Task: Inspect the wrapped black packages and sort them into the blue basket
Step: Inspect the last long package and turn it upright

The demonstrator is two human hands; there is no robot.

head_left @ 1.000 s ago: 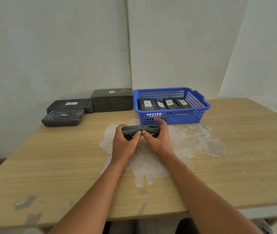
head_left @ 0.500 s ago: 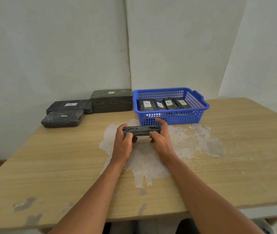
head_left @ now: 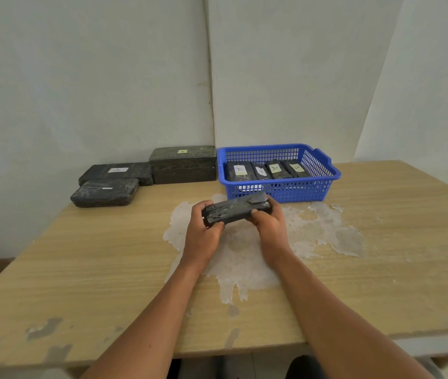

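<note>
Four labelled packages (head_left: 268,170) are already stood in the blue basket (head_left: 324,170), a fifth package (head_left: 235,210) is clamped by the left hand (head_left: 203,233) and the right hand (head_left: 270,225), and three more (head_left: 146,173) are left at ten o'clock on the worktop (head_left: 80,269).

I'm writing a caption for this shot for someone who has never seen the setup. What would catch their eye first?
First, the black package held above the table's middle, the left hand and right hand gripping its ends. Behind it, the blue basket holds four labelled black packages side by side. At the far left by the wall lie three larger dark bundles.
</note>
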